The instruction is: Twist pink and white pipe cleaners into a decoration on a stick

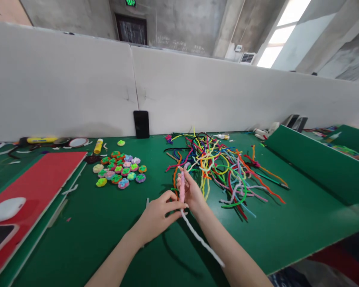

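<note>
At far L of the green tabletop (77,239), a white rounded item (6,209) is set on a red folder (48,175), prob. just parked there. Toward the back, a yellow glue stick (98,146) is placed, prob. to be reachable but out of the way. Small fuzzy flowers (118,169) are grouped in a loose cluster, likely so they aren't mixed w/ the stems. A black phone (141,124) is propped vs. the white divider (77,83), prob. for support.

Front ctr., a pink-&-white stem (182,191) is held above the tabletop btwn both hands, prob. b/c it's soft & bends easily. By the L hand (160,209), angled in from lower L w/ its back up, the lower part is pinched, fingers narrowed. By the R hand (193,191), raised a bit farther off, the pink upper length is gripped, fingers curled; the white tail is left free, slanting toward the R forearm (227,243).

Farther R, a tangled pile of multicolored stems (209,157) is spread, prob. so any color is easily reached.
</note>
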Demonstrator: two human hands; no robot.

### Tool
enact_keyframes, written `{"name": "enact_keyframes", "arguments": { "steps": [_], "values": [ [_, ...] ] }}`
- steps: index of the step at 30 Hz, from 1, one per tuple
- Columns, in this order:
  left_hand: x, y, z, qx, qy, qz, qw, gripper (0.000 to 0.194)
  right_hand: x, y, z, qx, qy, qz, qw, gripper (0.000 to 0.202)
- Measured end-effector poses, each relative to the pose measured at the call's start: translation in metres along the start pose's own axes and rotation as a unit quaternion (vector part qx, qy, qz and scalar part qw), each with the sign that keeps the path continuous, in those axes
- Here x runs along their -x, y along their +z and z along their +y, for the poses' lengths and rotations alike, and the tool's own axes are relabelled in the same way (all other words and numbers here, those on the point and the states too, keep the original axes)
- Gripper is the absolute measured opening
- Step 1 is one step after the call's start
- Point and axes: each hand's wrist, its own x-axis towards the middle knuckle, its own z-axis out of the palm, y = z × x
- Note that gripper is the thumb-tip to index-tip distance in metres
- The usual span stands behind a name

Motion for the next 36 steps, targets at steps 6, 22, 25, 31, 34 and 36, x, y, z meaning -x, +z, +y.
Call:
{"name": "enact_keyframes", "arguments": {
  "steps": [6,22,25,31,34,36],
  "values": [
    [-0.005,-0.013,-0.003,0.131,-0.074,0.106,0.983,0.024,0.002,-0.003,0.006,0.028,0.005,-0.057,0.998,0.021],
    [-0.007,-0.013,-0.014,0.137,-0.151,0.237,0.950,0.026,0.018,0.008,0.023,0.360,-0.151,-0.098,0.915,0.031],
    [-0.005,-0.013,-0.014,0.106,-0.160,0.221,0.956,0.029,0.018,0.006,0.025,0.404,-0.188,-0.115,0.888,0.030],
    [-0.004,-0.012,-0.018,0.042,-0.141,0.240,0.960,0.027,0.019,0.005,0.027,0.421,-0.181,-0.150,0.876,0.030],
    [-0.004,-0.012,-0.019,0.043,-0.144,0.241,0.959,0.028,0.019,0.006,0.027,0.417,-0.166,-0.154,0.880,0.035],
    [-0.004,-0.012,-0.017,0.049,-0.141,0.232,0.961,0.030,0.019,0.006,0.026,0.430,-0.181,-0.143,0.873,0.034]
  ]
}}
